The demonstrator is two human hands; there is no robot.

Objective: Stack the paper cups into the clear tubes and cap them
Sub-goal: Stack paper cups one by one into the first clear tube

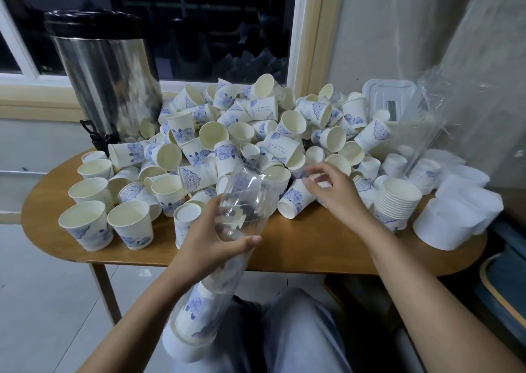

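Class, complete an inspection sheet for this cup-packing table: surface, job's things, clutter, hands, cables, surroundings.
Surface: wooden table, largely covered.
Job's things: heap of paper cups; clear tube partly filled; nested stack on the right.
Clutter: steel urn; crumpled clear wrap; white round pieces, possibly caps.
Hands: left hand grips the tube; right hand over the heap, fingers curled, grip unclear.
Cables: nothing seen.
Surroundings: dark window behind; tiled floor.
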